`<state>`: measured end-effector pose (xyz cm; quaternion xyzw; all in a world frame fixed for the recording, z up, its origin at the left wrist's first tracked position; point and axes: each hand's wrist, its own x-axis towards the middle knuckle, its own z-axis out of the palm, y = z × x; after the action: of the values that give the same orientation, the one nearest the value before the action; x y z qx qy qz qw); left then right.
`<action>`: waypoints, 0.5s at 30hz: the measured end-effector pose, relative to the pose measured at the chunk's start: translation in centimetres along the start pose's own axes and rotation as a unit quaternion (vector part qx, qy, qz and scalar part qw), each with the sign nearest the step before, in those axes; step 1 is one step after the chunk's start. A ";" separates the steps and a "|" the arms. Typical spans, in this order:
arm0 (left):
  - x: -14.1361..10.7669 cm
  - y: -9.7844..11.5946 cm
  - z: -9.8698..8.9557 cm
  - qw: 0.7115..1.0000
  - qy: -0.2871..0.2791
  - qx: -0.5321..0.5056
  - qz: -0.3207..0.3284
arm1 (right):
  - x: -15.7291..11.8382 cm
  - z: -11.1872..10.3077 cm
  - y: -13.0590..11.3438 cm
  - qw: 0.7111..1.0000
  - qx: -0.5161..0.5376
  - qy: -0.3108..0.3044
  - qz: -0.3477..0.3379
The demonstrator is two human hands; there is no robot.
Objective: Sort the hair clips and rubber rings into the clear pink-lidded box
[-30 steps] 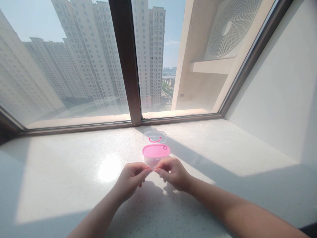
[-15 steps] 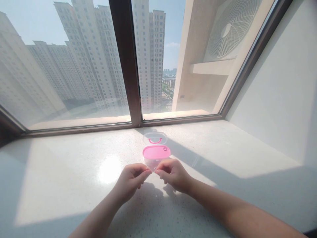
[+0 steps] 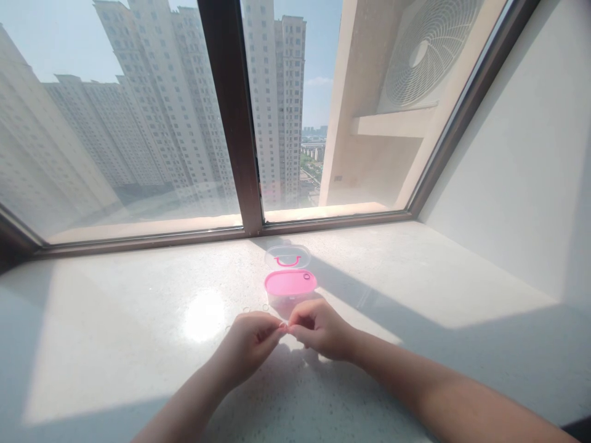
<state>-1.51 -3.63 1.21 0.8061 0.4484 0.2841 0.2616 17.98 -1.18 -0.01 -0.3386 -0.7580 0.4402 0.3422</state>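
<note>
My left hand (image 3: 256, 344) and my right hand (image 3: 321, 329) meet fingertip to fingertip above the pale sill, both pinched. Between them is something tiny and light, perhaps a small ring; its shape cannot be made out. Just beyond my fingers stands a box with a pink oval lid (image 3: 290, 283), and a small dark ring (image 3: 307, 277) lies on that lid. Behind it rests a clear oval cover (image 3: 287, 256) with a pink handle. Thin clear rings (image 3: 265, 306) lie on the sill left of the box.
The speckled white sill (image 3: 115, 320) runs up to a brown window frame (image 3: 249, 224). A white wall (image 3: 512, 184) borders it on the right. Bright glare lies left of the box, and a dark object (image 3: 579, 429) shows at the lower right corner.
My fingertips have come together from a small gap and sit slightly lower. Thin rings left of the box show more clearly. The view has shifted slightly.
</note>
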 end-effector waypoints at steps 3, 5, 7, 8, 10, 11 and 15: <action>-0.1 -0.3 0.2 0.998 -0.012 0.053 0.015 | 0.0 0.0 0.0 0.999 -0.032 -0.025 -0.011; -0.2 -0.6 0.3 0.997 -0.021 0.074 0.018 | 0.0 0.0 -0.1 0.998 -0.047 -0.045 -0.011; -0.3 -0.8 0.3 0.995 -0.031 0.093 0.016 | -0.1 -0.1 -0.2 0.996 -0.066 -0.062 -0.014; -0.3 -0.9 0.3 0.994 -0.036 0.101 0.015 | -0.1 -0.1 -0.3 0.994 -0.077 -0.068 -0.019; -0.4 -1.0 0.3 0.993 -0.044 0.110 0.012 | -0.1 -0.1 -0.4 0.992 -0.101 -0.076 -0.029; -0.4 -1.0 0.3 0.993 -0.046 0.112 0.011 | -0.1 -0.1 -0.5 0.990 -0.111 -0.078 -0.032; -0.4 -0.8 0.2 0.993 -0.054 0.107 0.012 | 0.0 0.1 -0.4 0.987 -0.135 -0.072 -0.045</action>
<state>-1.99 -3.63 0.39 0.8491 0.4515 0.1939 0.1939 17.86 -1.37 0.32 -0.3145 -0.8477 0.3410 0.2575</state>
